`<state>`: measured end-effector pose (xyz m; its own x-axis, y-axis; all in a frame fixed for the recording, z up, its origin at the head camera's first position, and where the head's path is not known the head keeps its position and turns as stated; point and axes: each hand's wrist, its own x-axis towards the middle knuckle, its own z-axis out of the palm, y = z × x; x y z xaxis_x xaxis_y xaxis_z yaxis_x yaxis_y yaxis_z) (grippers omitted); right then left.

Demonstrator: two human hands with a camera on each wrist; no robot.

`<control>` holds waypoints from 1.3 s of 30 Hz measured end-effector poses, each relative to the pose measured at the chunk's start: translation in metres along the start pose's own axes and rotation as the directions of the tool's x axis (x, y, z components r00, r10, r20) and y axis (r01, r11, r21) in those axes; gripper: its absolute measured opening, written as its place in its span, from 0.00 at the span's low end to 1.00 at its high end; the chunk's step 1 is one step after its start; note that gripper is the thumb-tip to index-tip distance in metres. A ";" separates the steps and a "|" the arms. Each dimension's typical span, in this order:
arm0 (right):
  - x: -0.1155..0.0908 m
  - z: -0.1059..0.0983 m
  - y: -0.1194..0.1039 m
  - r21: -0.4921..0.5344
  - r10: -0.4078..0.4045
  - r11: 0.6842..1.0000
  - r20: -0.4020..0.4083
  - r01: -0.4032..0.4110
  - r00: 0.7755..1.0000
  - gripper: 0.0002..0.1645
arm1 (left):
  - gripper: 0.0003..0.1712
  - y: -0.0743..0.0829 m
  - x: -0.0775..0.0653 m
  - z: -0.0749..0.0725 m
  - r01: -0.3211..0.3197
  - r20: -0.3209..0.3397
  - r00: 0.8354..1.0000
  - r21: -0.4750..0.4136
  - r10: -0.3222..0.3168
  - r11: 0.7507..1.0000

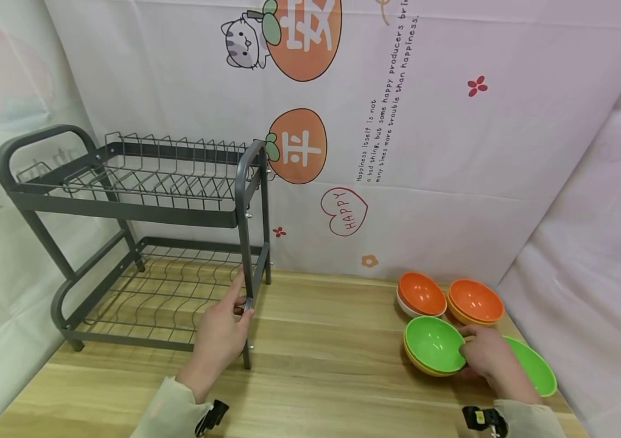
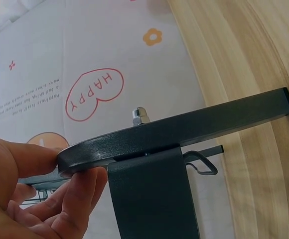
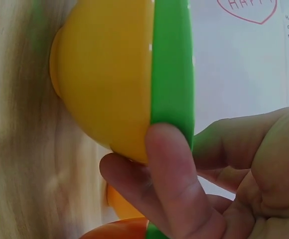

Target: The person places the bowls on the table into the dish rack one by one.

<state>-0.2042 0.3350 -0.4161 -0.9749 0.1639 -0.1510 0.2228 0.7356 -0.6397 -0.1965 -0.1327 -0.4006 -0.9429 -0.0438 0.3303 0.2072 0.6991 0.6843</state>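
Note:
A dark metal two-tier dish rack (image 1: 124,208) stands on the left of the wooden table. My left hand (image 1: 220,331) grips its front right post, thumb on one side and fingers curled on the other, as the left wrist view shows close up. On the right, a green bowl (image 1: 433,344) sits nested in a yellow bowl (image 3: 104,64). My right hand (image 1: 488,356) pinches the green bowl's rim at its right side. In the right wrist view, fingertips (image 3: 167,144) press the outside of the green rim, beside the yellow wall.
Behind the nested pair are an orange bowl (image 1: 422,292) in a white one and another orange bowl (image 1: 477,299) in a yellow-orange one. A further green bowl (image 1: 532,365) lies partly behind my right hand. Printed cloth (image 1: 431,152) hangs behind the table (image 1: 321,347).

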 end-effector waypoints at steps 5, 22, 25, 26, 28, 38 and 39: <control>0.000 -0.001 -0.002 -0.029 -0.020 0.999 -0.011 0.020 1.000 0.25 | 0.49 -0.001 0.000 0.000 0.000 -0.002 1.000 -0.003 0.000 1.000; -0.003 -0.008 -0.008 -0.017 -0.015 1.000 -0.027 0.014 1.000 0.25 | 0.49 -0.002 0.003 0.000 -0.003 0.015 1.000 -0.016 0.004 1.000; -0.004 -0.009 -0.008 0.007 -0.021 1.000 -0.023 0.021 1.000 0.26 | 0.49 -0.002 0.003 0.000 -0.011 0.011 1.000 -0.012 0.011 1.000; -0.004 -0.009 -0.008 0.011 -0.022 1.000 -0.022 0.022 1.000 0.26 | 0.49 -0.002 0.003 0.000 -0.013 0.011 1.000 -0.012 0.013 1.000; -0.006 -0.010 -0.009 0.028 -0.024 0.999 -0.019 0.025 1.000 0.26 | 0.49 -0.002 0.003 0.000 -0.013 0.009 1.000 -0.012 0.013 1.000; -0.015 -0.012 -0.015 0.184 0.001 0.983 0.026 -0.005 1.000 0.29 | 0.48 -0.001 0.000 0.000 -0.008 0.002 1.000 -0.020 0.008 1.000; -0.016 -0.012 -0.016 0.195 -0.002 0.981 0.027 -0.003 1.000 0.29 | 0.48 -0.001 0.000 0.000 -0.009 0.001 1.000 -0.019 0.009 1.000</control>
<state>-0.1923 0.3287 -0.3939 -0.9747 0.1447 -0.1701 0.2230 0.5927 -0.7739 -0.1971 -0.1334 -0.4014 -0.9411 -0.0369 0.3361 0.2209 0.6855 0.6938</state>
